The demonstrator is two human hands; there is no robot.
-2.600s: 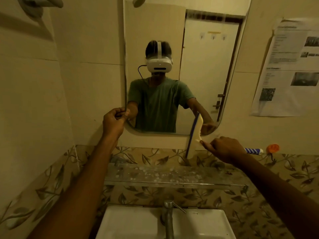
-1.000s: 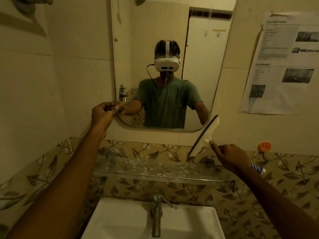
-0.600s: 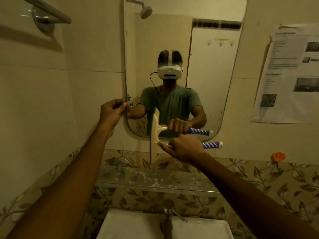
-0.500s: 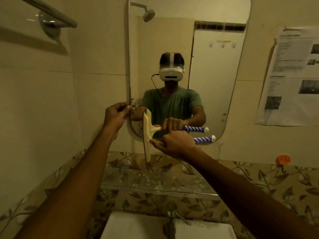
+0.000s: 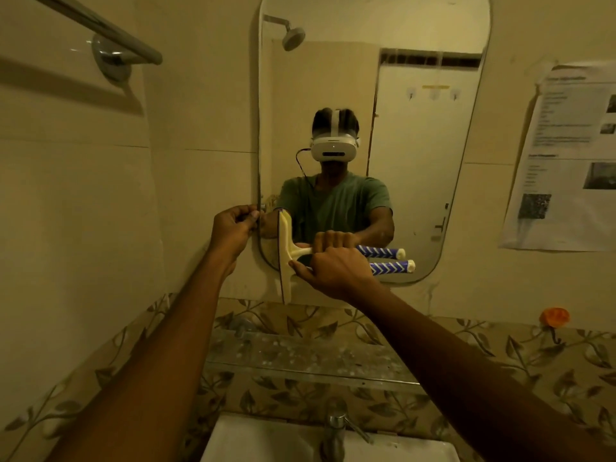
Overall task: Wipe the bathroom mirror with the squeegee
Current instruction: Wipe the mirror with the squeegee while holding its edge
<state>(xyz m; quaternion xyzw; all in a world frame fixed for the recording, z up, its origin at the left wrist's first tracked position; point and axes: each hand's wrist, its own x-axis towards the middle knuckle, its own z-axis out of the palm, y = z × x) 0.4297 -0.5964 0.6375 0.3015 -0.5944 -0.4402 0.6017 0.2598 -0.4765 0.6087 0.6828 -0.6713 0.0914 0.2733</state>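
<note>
A tall mirror (image 5: pixel 416 201) with rounded corners hangs on the wall ahead. My right hand (image 5: pixel 335 270) grips the squeegee (image 5: pixel 286 261) by its blue-and-white handle. Its cream blade stands upright against the glass at the mirror's lower left, and the blade's bottom end hangs below the mirror's edge. My left hand (image 5: pixel 233 233) pinches the mirror's left edge at about the height of the blade's top. The mirror shows both hands and the squeegee reflected.
A spotted glass shelf (image 5: pixel 300 356) runs below the mirror. Under it are a white sink (image 5: pixel 266 441) and a metal tap (image 5: pixel 335 435). A towel bar (image 5: pixel 100 28) is at the upper left. A paper sheet (image 5: pixel 566 155) and an orange hook (image 5: pixel 555 316) are on the right wall.
My right hand has swung the squeegee from the mirror's lower right to its lower left, turning the blade upright against the glass. My left hand has kept its hold on the mirror's left edge.
</note>
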